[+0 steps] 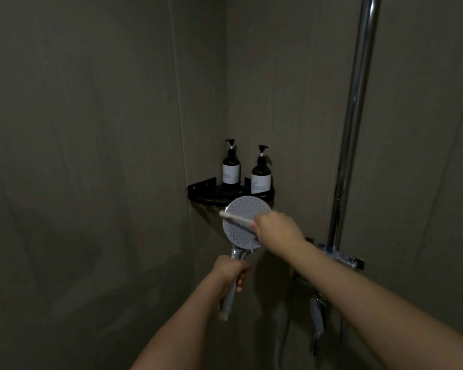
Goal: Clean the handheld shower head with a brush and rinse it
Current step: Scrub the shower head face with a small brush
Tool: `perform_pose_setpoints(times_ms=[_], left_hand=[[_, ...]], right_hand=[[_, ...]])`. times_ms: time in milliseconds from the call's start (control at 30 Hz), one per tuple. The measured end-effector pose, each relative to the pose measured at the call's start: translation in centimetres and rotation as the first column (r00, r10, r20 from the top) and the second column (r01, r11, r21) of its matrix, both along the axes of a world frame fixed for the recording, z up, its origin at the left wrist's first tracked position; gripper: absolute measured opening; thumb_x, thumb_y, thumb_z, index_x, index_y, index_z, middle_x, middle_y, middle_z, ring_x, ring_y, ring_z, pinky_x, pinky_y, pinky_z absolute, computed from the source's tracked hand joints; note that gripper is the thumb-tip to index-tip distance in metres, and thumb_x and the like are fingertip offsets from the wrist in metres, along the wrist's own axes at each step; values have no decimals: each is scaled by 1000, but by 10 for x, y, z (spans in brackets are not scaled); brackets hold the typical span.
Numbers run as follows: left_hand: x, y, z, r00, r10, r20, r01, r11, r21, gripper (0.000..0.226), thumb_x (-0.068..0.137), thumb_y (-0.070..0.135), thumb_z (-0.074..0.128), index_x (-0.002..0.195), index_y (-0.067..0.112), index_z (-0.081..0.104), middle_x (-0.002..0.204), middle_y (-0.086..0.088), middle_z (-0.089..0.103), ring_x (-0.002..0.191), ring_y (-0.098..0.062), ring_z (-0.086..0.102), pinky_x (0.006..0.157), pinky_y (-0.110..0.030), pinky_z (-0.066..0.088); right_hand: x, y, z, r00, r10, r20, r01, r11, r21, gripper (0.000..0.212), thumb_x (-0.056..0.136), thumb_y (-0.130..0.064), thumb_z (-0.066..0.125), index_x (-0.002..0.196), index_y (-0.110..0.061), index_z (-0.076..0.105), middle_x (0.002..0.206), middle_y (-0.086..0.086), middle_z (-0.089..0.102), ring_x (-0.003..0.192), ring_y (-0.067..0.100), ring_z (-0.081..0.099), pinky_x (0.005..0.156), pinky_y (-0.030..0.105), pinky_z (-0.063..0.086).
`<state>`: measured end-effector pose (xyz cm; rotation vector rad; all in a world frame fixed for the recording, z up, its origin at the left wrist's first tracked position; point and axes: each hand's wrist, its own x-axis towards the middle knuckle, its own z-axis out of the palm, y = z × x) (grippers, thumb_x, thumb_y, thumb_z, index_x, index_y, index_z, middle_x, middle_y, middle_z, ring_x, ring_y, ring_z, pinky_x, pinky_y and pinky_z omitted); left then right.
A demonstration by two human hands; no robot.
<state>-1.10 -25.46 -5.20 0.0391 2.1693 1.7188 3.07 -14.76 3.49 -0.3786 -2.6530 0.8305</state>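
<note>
So we're in the scrubbing part right now, not the rinse. The left hand (229, 273) has its fingers wrapped round the chrome handle of the handheld shower head (245, 222), holding it up with the round nozzle face turned toward the person, just in front of and below the black corner shelf (198, 189). The right hand (275, 227) comes in from 3 o'clock, fingers closed on a slim white brush (235, 216), looks like a toothbrush to me, lying across the upper half of the face with its tip out at about 10 o'clock on the disc.

No water running that I can make out, though it's pretty dim in here.

My guess for what comes next: work the bristles over the lower half of the nozzles too, keeping the handle steady so the face doesn't swivel away. After that the mixer valve (340, 259) at the foot of the chrome riser pipe (354, 116) needs turning on, which means freeing up the brush hand.

Two pump bottles (261, 174) sit on the shelf at 12 o'clock, close behind the head, so careful not to knock them.
</note>
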Motion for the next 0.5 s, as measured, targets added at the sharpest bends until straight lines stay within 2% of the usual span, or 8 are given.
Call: perform_pose_setpoints(times_ms=[100, 167, 233, 333, 433, 500], left_hand=[[1, -6, 1, 1000, -13, -14, 13, 999, -44, 33, 81, 2, 59, 53, 8, 43, 32, -2, 39, 25, -10, 34, 33, -16, 33], [0, -13, 1, 999, -3, -36, 1, 999, -53, 33, 81, 1, 59, 52, 7, 43, 29, -1, 38, 23, -11, 34, 32, -16, 33], [-2, -17, 1, 998, 8, -61, -12, 997, -78, 34, 80, 1, 60, 52, 6, 42, 26, 0, 37, 21, -11, 33, 31, -16, 33], [-4, -21, 3, 997, -2, -72, -5, 996, -93, 37, 81, 1, 60, 50, 4, 41, 23, 0, 36, 18, -11, 32, 28, -15, 31], [-3, -27, 0, 998, 17, -65, -22, 997, -76, 35, 81, 0, 59, 51, 5, 41, 24, 0, 36, 19, -11, 32, 29, -15, 30], [-4, -30, -1, 997, 37, -60, -41, 998, -55, 33, 81, -1, 58, 53, 6, 41, 24, 1, 36, 20, -10, 32, 30, -14, 30]], right_hand=[[-8, 12, 5, 994, -95, 51, 94, 995, 23, 24, 98, -20, 42, 104, -5, 60, 95, 11, 63, 73, 20, 56, 60, 31, 46], [-9, 22, 12, 989, -137, 48, 136, 990, 26, 29, 99, -21, 40, 102, 0, 61, 95, 14, 64, 73, 22, 53, 61, 29, 42], [-9, 8, 16, 998, -57, 27, 56, 997, 58, 27, 98, -21, 41, 104, -3, 59, 99, 15, 64, 73, 24, 53, 62, 30, 41], [-13, -17, 8, 996, 18, 91, -32, 989, 146, 26, 97, -22, 43, 108, -6, 60, 105, 13, 64, 81, 26, 58, 64, 30, 42], [-13, 4, 14, 983, -129, 134, 118, 989, 91, 27, 98, -16, 39, 110, -1, 58, 107, 14, 62, 83, 25, 56, 68, 31, 44], [-12, 12, 16, 982, -159, 98, 152, 985, 79, 27, 98, -15, 38, 107, 0, 59, 104, 14, 62, 79, 24, 53, 67, 29, 42]])
